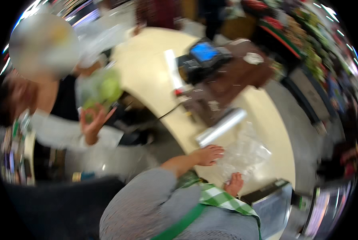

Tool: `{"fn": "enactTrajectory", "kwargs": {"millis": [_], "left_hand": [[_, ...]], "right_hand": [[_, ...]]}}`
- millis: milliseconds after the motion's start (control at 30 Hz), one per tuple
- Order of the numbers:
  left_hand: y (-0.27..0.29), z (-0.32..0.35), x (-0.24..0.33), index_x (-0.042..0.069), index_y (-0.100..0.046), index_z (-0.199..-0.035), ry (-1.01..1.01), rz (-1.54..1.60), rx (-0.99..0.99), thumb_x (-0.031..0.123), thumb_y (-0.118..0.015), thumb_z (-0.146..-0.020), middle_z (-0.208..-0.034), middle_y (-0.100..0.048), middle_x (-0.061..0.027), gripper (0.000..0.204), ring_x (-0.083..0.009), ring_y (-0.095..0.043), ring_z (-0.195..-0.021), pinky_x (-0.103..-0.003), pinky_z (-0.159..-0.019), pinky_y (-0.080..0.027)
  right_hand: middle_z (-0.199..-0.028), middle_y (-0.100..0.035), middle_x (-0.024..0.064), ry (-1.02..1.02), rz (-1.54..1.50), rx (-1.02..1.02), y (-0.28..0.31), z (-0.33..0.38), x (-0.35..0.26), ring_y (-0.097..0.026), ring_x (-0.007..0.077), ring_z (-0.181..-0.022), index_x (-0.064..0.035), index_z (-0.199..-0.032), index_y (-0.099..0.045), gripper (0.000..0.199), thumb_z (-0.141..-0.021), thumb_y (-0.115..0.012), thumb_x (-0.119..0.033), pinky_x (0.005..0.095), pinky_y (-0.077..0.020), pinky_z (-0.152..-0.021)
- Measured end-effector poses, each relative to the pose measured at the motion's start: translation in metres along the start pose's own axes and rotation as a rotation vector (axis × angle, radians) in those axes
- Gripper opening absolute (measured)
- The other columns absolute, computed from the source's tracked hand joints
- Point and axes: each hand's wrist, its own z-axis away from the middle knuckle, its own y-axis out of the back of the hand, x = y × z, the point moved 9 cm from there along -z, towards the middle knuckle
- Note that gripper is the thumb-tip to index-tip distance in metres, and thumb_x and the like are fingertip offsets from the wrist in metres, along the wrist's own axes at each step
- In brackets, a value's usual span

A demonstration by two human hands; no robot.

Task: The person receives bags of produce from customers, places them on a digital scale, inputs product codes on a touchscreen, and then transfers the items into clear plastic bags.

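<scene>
A crumpled clear plastic bag (247,154) lies on the cream counter (145,44) before me. My left hand (209,155) rests at the bag's left edge, palm down, fingers stretched toward it and holding nothing visible. At the bag's near edge is my right hand (234,184); its fingers are too blurred to tell whether they grip the plastic. A shiny silvery roll (221,127) lies just beyond my left hand.
A dark scale or register with a blue screen (204,51) stands beside a brown box-like unit (231,80). A grey metal-topped device (272,210) sits near right. To the left, a person's raised hand (94,122) is beside a bag of green produce (109,86). Produce shelves (307,44) stand far right.
</scene>
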Motion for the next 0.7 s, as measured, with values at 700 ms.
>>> {"fn": "enactTrajectory", "kwargs": {"millis": [700], "left_hand": [[0.001, -0.001, 0.001, 0.010, -0.055, -0.130, 0.085, -0.150, -0.108, 0.032, -0.063, -0.083, -0.147, -0.045, -0.0123, 0.052, -0.0294, -0.035, -0.141, -0.047, -0.117, -0.023]], "right_hand": [[-0.145, -0.045, 0.0085, -0.124, -0.081, -0.095, 0.043, -0.014, -0.018, -0.034, 0.0244, -0.141, -0.0139, -0.132, -0.054, 0.055, -0.079, -0.067, -0.020, 0.0479, -0.0233, -0.116]]}}
